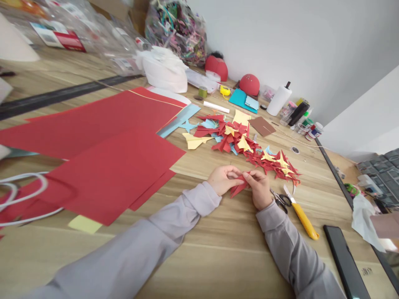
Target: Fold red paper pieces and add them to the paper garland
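Note:
Between both hands is a small folded piece of red paper [238,189], its pointed end toward me. My left hand [222,179] pinches its left side with thumb and fingers. On the other side, my right hand [258,186] grips the top right part between thumb and forefinger. The fingers hide some of the folds. Just beyond the hands lies a heap of folded paper shapes [232,139], mostly red with some yellow and blue. A yellow paper plane [195,141] rests at its left end.
Large red sheets [124,170] spread over the left side, near a white cable [40,178]. Close to my right hand lie black-handled scissors [283,201] and a yellow utility knife [304,218]. A black phone [346,261] is at lower right. Bottles [297,114] stand along the wall.

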Demonstrator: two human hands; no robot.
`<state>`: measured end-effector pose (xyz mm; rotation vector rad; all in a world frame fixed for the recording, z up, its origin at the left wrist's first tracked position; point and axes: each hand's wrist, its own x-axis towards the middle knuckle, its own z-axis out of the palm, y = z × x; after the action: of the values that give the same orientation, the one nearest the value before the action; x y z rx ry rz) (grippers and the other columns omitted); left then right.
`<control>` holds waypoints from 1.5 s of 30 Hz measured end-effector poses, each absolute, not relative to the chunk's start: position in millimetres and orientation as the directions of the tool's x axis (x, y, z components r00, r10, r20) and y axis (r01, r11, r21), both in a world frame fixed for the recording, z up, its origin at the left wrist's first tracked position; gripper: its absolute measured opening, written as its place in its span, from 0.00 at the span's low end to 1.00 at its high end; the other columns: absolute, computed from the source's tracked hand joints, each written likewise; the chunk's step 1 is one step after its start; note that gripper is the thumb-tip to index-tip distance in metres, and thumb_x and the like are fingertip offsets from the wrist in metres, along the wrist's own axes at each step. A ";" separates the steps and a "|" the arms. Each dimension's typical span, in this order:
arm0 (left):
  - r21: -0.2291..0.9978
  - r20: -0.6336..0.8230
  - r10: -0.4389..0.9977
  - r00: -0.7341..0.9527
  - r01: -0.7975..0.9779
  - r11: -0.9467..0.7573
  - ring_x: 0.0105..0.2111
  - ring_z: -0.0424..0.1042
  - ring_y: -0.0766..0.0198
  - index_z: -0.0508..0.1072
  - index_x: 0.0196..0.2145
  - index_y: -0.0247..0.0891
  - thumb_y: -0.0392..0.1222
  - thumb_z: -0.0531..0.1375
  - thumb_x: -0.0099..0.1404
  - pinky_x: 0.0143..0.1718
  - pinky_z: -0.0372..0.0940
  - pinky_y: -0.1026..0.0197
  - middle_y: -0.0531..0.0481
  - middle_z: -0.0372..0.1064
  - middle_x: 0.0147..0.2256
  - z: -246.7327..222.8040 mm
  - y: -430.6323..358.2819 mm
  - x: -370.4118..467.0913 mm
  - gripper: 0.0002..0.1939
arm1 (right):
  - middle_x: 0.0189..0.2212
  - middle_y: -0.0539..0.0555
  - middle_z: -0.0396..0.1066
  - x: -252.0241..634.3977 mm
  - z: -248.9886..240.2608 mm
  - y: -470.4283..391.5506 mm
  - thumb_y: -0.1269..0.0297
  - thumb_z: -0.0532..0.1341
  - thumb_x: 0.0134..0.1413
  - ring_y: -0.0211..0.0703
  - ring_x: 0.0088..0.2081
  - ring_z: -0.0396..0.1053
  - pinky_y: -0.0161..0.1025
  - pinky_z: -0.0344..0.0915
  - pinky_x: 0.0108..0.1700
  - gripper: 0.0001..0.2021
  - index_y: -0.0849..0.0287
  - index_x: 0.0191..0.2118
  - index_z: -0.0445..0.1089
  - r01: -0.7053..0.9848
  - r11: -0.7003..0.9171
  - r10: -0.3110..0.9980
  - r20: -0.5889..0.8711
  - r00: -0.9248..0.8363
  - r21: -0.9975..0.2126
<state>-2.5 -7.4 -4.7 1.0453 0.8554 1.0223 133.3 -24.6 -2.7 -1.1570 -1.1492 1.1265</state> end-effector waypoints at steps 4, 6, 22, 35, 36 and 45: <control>0.939 -0.123 0.942 0.313 -0.269 0.212 0.22 0.72 0.65 0.71 0.26 0.34 0.34 0.69 0.37 0.30 0.69 0.61 0.54 0.72 0.19 -2.7 -7.2 -2.8 0.15 | 0.18 0.46 0.65 133.4 -3.3 -23.9 0.58 0.67 0.38 0.30 0.18 0.57 0.31 0.55 0.21 0.11 0.60 0.22 0.68 -0.068 0.073 0.995 0.068 0.073 -0.995; 0.934 -0.133 0.940 0.315 -0.276 0.225 0.22 0.72 0.65 0.71 0.27 0.34 0.34 0.69 0.38 0.32 0.69 0.61 0.54 0.72 0.20 -1.9 -7.4 -3.2 0.15 | 0.18 0.46 0.64 133.7 -3.2 -23.8 0.58 0.66 0.39 0.30 0.18 0.57 0.31 0.55 0.20 0.11 0.60 0.22 0.68 -0.082 0.068 0.996 0.063 0.069 -0.994; 0.908 -0.176 0.898 0.404 -0.285 0.306 0.27 0.74 0.61 0.74 0.33 0.31 0.41 0.68 0.41 0.31 0.67 0.60 0.48 0.75 0.26 1.1 -7.0 -7.5 0.20 | 0.17 0.45 0.65 134.5 -5.5 -21.7 0.61 0.67 0.39 0.29 0.18 0.58 0.30 0.55 0.21 0.09 0.60 0.22 0.69 -0.147 0.051 0.995 0.037 0.097 -0.988; 0.890 -0.057 0.979 0.194 -0.435 0.138 0.34 0.73 0.61 0.71 0.41 0.32 0.47 0.67 0.43 0.42 0.65 0.58 0.45 0.76 0.33 -6.3 0.8 -8.6 0.27 | 0.18 0.44 0.65 135.4 -5.7 -24.5 0.60 0.64 0.45 0.30 0.19 0.60 0.29 0.57 0.21 0.09 0.58 0.28 0.65 -0.127 0.066 0.998 0.065 0.012 -0.990; 0.896 -0.051 0.980 0.192 -0.425 0.130 0.34 0.73 0.61 0.71 0.41 0.31 0.47 0.67 0.43 0.42 0.65 0.58 0.45 0.76 0.33 -6.8 1.1 -8.4 0.27 | 0.18 0.44 0.65 135.1 -5.3 -25.1 0.60 0.63 0.46 0.30 0.19 0.60 0.30 0.57 0.22 0.09 0.59 0.27 0.66 -0.093 0.072 0.997 0.073 -0.007 -0.993; 0.901 -0.034 0.970 0.242 -0.413 0.134 0.27 0.71 0.66 0.62 0.47 0.32 0.35 0.63 0.45 0.32 0.65 0.62 0.48 0.74 0.29 -5.2 -3.0 -5.8 0.30 | 0.16 0.46 0.67 134.6 -8.5 -22.6 0.60 0.63 0.45 0.30 0.17 0.60 0.31 0.57 0.20 0.09 0.61 0.28 0.69 -0.043 0.102 0.992 0.099 0.075 -0.994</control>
<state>-5.8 -3.0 -5.2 0.9245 0.7632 1.1577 134.6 -22.6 -8.5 -1.1350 -1.1678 1.1035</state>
